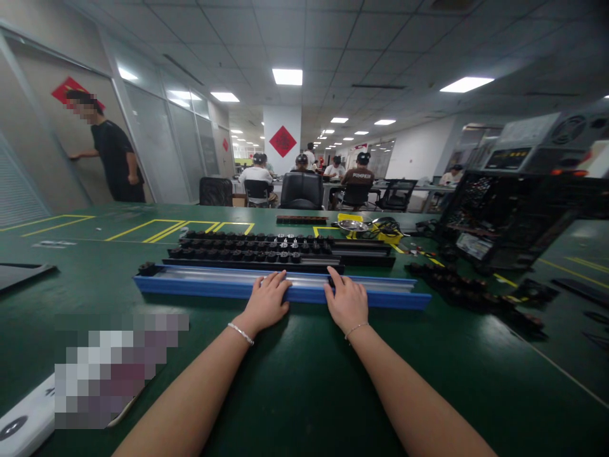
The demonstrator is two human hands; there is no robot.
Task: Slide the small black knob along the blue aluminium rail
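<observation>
1. Head view: a long, straight, blue rail with a silvery metallic inner channel point(228, 292) lies crosswise on a glossy dark-green table point(304, 393), directly in front of the person. A black block point(150, 269) sits at its left end.

2. The bare left hand point(269, 297), a pale beaded bracelet at its wrist, lies over the rail's middle, fingers reaching across the channel. Whether it clasps the rail or merely rests there, one cannot tell.

3. The bare right hand point(347, 299) touches the rail farther right, index finger extended, beside a small dark piece point(332, 281) partly hidden at the channel. Whether finger and thumb pinch that piece cannot be told.

4. The step in hand seems to be positioning or adjusting that piece; the next move would probably call for a steady left hand and careful right fingertips.

5. Just beyond stand dark rails lined with round black pieces point(238, 256). An opened black computer case point(495, 222) stands to the right.

6. "PUMPKIN" is readable across a seated person's brown shirt point(359, 179). Any writing on the red diamond-shaped wall decoration point(282, 141) and the case's pale label point(474, 245) is too small to read.
</observation>
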